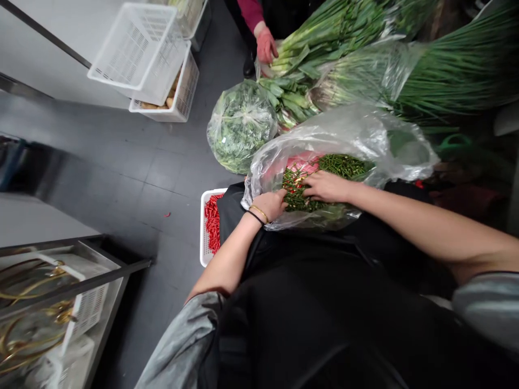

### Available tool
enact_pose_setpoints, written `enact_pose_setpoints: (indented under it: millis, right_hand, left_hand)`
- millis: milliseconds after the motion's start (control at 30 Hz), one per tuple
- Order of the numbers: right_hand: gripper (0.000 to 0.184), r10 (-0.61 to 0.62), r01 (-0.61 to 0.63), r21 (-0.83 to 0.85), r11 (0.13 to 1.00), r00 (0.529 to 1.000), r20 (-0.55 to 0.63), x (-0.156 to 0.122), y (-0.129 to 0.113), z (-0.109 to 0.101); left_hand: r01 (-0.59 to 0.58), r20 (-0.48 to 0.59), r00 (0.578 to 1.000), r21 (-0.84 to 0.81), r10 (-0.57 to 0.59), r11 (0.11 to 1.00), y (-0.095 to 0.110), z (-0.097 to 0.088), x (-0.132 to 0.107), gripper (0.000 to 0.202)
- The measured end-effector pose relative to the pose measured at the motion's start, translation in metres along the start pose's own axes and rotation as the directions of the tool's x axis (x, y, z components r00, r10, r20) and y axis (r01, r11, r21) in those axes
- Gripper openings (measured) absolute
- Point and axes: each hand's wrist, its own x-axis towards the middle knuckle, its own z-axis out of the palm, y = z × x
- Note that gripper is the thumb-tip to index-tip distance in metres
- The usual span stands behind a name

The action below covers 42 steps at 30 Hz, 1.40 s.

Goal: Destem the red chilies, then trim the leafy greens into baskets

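A clear plastic bag (365, 135) lies open on my lap, filled with green chili stems (344, 165) and some red bits. My left hand (270, 204) is curled at the bag's near left edge, fingers buried in the stems, a gold bangle and a black band on its wrist. My right hand (326, 186) lies flat on top of the stems in the middle of the bag, fingers pointing left. Whether either hand pinches a stem is hidden. A white basket (203, 227) with red chilies (211, 224) sits on the floor under my left forearm.
Another person's hand (265, 46) in a red sleeve holds scallions (324, 32) at the top. A tied bag of greens (241, 124), bagged chives (446, 70), stacked white crates (141, 54) and a metal rack (60, 292) stand around the grey floor.
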Motion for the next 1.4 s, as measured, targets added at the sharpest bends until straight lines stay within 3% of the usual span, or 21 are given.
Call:
enact_pose_setpoints:
  millis: [100,167,233,300,367,400,500,567,667,733,800,933,1000,1067,1100,1167,1233,1333,1400]
  right_hand:
    - [0.019,0.251,-0.227,-0.165,0.96,0.957,0.144,-0.032,0.027,-0.013]
    - [0.021,0.398,-0.359,-0.241,0.902,0.906,0.142,-0.036,0.031,-0.022]
    - [0.028,0.38,-0.358,-0.228,0.906,0.923,0.062,-0.025,0.02,-0.024]
    - [0.043,0.189,-0.189,-0.157,0.969,0.982,-0.012,-0.003,0.0,-0.016]
    - [0.058,0.025,-0.03,-0.109,0.994,0.999,-0.041,0.022,-0.021,-0.003]
    - [0.062,0.011,-0.013,-0.097,0.995,1.0,-0.028,0.033,-0.03,0.003]
    - [0.059,0.18,-0.178,-0.068,0.982,0.983,0.027,0.052,-0.041,0.013]
    - [0.051,0.326,-0.323,-0.045,0.945,0.943,0.067,0.053,-0.033,0.011]
    - [0.048,0.512,-0.515,-0.004,0.857,0.853,0.098,0.038,-0.006,-0.001]
    - [0.051,0.597,-0.603,0.109,0.791,0.798,0.079,0.02,0.013,-0.011]
    - [0.056,0.62,-0.604,0.319,0.731,0.782,0.06,0.001,0.029,-0.019]
    - [0.065,0.616,-0.499,0.692,0.522,0.782,0.099,-0.03,0.044,-0.029]
    - [0.057,0.7,-0.563,0.687,0.458,0.705,0.111,-0.038,0.045,-0.031]
    - [0.04,0.777,-0.671,0.559,0.486,0.625,0.074,-0.038,0.04,-0.033]
    - [0.033,0.79,-0.71,0.472,0.522,0.611,0.046,-0.035,0.037,-0.033]
    - [0.027,0.784,-0.758,0.293,0.582,0.619,0.046,-0.023,0.027,-0.032]
    - [0.031,0.762,-0.774,0.129,0.62,0.633,0.133,-0.008,0.015,-0.03]
    - [0.037,0.724,-0.745,0.002,0.668,0.65,0.23,0.007,0.0,-0.027]
    - [0.036,0.719,-0.734,0.038,0.679,0.674,0.168,0.007,-0.008,-0.027]
  left_hand:
    - [-0.088,0.076,0.994,0.042,0.085,0.995,0.009,0.006,0.005,0.043]
    - [-0.133,0.183,0.976,0.065,0.12,0.989,0.019,0.01,0.01,0.041]
    - [-0.176,0.291,0.945,0.078,0.146,0.981,0.028,0.012,0.013,0.036]
    - [-0.203,0.337,0.927,0.077,0.167,0.976,0.032,0.013,0.014,0.033]
    - [-0.222,0.342,0.921,0.075,0.184,0.972,0.031,0.013,0.013,0.033]
    - [-0.227,0.344,0.92,0.078,0.187,0.971,0.03,0.012,0.012,0.033]
    - [-0.224,0.352,0.919,0.091,0.179,0.97,0.025,0.011,0.01,0.033]
    - [-0.219,0.351,0.92,0.096,0.173,0.971,0.023,0.012,0.01,0.033]
    - [-0.222,0.33,0.926,0.086,0.183,0.971,0.021,0.016,0.012,0.031]
    - [-0.204,0.295,0.939,0.06,0.178,0.977,0.019,0.019,0.014,0.03]
    - [-0.161,0.222,0.963,0.02,0.153,0.987,0.015,0.019,0.016,0.029]
    - [-0.1,-0.065,0.994,-0.222,0.088,0.97,0.003,0.01,0.023,0.026]
    - [-0.164,-0.172,0.981,-0.455,0.095,0.875,-0.002,0.005,0.028,0.021]
    - [-0.218,-0.218,0.972,-0.684,0.091,0.696,-0.004,0.002,0.033,0.015]
    - [-0.216,-0.218,0.973,-0.775,0.07,0.594,-0.003,0.001,0.035,0.014]
    - [-0.17,-0.183,0.983,-0.893,0.008,0.417,0.0,0.001,0.04,0.014]
    - [-0.105,-0.126,0.991,-0.948,-0.051,0.302,0.005,0.005,0.043,0.016]
    - [-0.015,-0.043,0.992,-0.974,-0.122,0.226,0.01,0.013,0.045,0.015]
    - [0.033,0.002,0.989,-0.979,-0.15,0.2,0.012,0.018,0.046,0.016]
